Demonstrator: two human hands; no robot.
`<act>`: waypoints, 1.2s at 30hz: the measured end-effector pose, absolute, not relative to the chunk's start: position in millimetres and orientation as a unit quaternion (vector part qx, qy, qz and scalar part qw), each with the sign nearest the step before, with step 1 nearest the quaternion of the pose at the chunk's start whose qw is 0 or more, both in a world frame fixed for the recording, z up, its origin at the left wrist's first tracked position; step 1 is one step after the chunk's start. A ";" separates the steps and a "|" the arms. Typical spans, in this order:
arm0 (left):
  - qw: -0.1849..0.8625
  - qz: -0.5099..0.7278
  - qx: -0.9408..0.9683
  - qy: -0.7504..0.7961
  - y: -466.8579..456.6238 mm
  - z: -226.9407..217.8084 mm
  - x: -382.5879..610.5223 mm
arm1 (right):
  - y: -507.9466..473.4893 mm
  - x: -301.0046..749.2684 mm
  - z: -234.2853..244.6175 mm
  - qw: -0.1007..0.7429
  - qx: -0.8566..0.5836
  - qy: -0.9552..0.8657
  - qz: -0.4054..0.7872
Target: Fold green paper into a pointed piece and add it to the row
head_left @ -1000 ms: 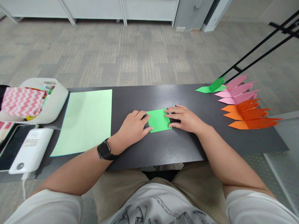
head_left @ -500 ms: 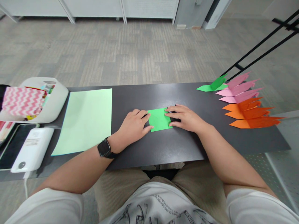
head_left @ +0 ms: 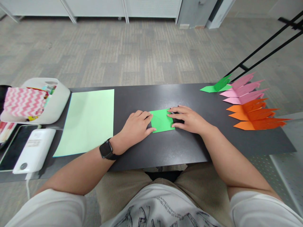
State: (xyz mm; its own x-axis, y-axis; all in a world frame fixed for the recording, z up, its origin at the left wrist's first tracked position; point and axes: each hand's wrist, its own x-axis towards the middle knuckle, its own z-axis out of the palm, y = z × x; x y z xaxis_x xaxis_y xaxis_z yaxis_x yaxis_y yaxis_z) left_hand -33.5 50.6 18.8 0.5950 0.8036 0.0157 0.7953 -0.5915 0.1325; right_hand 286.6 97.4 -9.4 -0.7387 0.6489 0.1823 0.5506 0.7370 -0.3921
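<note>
Bright even light, sharp, wide-angle edge distortion

A small bright green paper square (head_left: 162,120) is lying flat on the dark table, its left and right edges tucked under fingertips.

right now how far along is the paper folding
Seven folded pieces lie at the table's right end: one green, three pink, three orange. In hand is a small green paper, pressed flat on the dark table by the left hand and right hand; it looks only partly folded. A large light green sheet lies unfolded at the left.
</note>
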 end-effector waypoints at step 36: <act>0.052 0.042 0.890 0.451 48.6 20.3 -34.0 | 94.3 280.4 -7.8 0.165 -0.310 -0.924 0.153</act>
State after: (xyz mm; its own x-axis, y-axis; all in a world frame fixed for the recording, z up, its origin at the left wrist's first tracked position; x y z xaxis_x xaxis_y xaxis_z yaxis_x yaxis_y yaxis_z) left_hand -34.0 48.6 20.3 0.5902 0.8068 0.0273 0.7981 -0.5883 0.1301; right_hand 280.4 94.3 -7.8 -0.7532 0.6232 0.2104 0.5220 0.7610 -0.3853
